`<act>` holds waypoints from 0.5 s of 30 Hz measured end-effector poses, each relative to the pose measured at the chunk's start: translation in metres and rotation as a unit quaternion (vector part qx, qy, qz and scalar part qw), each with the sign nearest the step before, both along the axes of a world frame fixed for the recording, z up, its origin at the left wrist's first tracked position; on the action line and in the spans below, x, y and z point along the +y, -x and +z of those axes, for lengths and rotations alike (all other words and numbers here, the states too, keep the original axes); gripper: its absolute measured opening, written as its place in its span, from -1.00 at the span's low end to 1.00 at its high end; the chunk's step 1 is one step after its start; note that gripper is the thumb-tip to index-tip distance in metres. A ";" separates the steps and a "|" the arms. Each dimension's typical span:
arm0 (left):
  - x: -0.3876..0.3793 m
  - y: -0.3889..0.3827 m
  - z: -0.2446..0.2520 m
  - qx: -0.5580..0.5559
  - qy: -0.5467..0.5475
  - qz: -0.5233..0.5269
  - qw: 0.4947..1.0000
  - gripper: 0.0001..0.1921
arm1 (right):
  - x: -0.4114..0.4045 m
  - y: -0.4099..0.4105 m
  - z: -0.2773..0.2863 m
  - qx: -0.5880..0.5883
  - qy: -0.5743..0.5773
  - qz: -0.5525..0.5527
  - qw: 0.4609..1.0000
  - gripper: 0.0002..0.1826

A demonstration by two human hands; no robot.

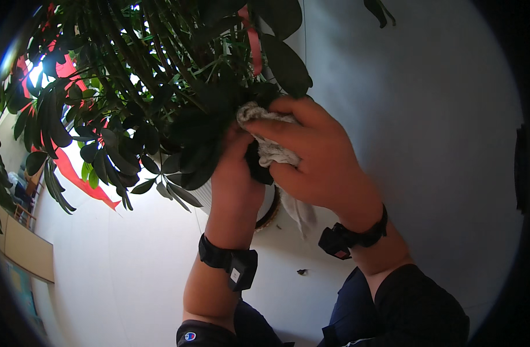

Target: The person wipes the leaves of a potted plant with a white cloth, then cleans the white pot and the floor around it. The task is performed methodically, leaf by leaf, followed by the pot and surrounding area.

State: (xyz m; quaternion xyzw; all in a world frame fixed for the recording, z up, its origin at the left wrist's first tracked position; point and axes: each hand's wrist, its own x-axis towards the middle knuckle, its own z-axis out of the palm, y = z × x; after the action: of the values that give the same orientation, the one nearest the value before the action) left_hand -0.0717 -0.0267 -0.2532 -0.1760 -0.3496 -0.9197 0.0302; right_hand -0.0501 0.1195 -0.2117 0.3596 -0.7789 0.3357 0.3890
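Note:
A grey-white cloth [271, 145] is bunched in my right hand [321, 152], between the thumb and fingers, with a loose end hanging below the palm. The hand is beside the dark leaves of a large potted umbrella plant [117, 143]. My left hand [236, 160] reaches up into the same foliage, just left of the cloth. Leaves and shadow hide its fingertips, so whether it grips a leaf cannot be made out. Below the leaves, part of a white ribbed pot [204, 195] shows behind my left wrist.
Red ribbons [80, 180] hang among the stems. A brown rim [269, 217] shows at the pot's base. A small dry scrap [302, 272] lies on the pale floor [130, 269]. Wooden furniture [28, 249] stands at the far left. A dark object [520, 169] is at the right edge.

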 end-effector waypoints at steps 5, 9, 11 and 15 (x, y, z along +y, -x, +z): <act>-0.007 0.003 0.000 -0.031 -0.063 -0.016 0.997 -0.63 | -0.004 0.009 -0.007 0.017 -0.001 -0.019 1.000 -0.43; -0.001 0.002 0.000 -0.058 -0.101 -0.027 0.993 -0.67 | 0.004 0.006 -0.003 0.001 -0.005 -0.016 1.000 -0.49; 0.002 0.000 0.001 -0.023 -0.093 -0.038 0.995 -0.71 | 0.008 0.004 -0.001 0.004 -0.015 -0.026 1.000 -0.53; 0.002 -0.003 0.005 0.011 -0.026 -0.005 1.000 -0.78 | 0.013 0.001 -0.001 -0.006 -0.006 -0.022 1.000 -0.64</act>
State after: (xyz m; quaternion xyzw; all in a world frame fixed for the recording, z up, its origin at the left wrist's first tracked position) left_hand -0.0688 -0.0246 -0.2483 -0.1872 -0.3247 -0.9265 0.0345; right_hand -0.0516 0.1323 -0.2122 0.3423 -0.7909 0.3245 0.3897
